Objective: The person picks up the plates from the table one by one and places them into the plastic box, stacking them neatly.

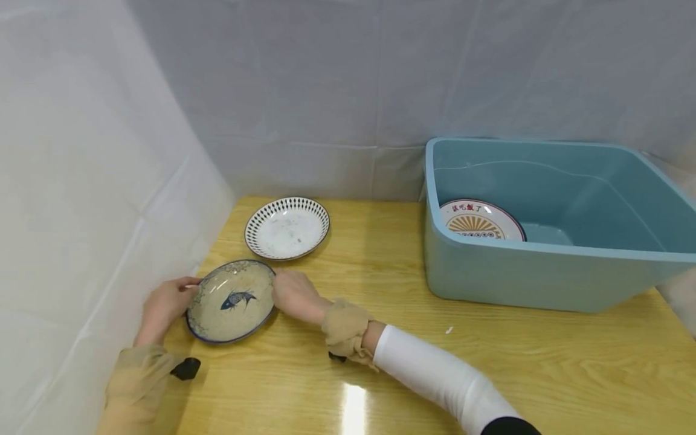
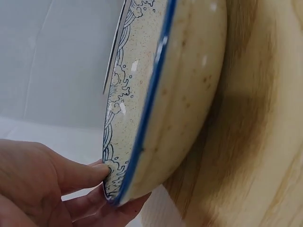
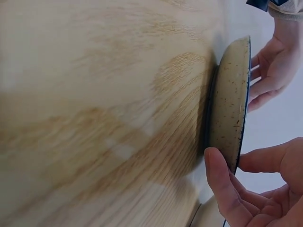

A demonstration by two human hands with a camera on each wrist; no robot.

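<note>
Your right hand (image 1: 296, 296) and left hand (image 1: 163, 305) are both gripping the fish plate (image 1: 231, 300), fingers curling under opposite sides of its blue rim, thumbs on top. The plate is sitting on the wooden table (image 1: 489, 362) near the left wall, just in front of the patterned white plate (image 1: 287, 228). Another plate (image 1: 481, 220) is lying inside the blue tub (image 1: 544, 272).

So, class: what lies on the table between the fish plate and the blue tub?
In the head view, only the right hand and its sleeved forearm, then bare wooden table, separate the fish plate from the blue tub.
</note>
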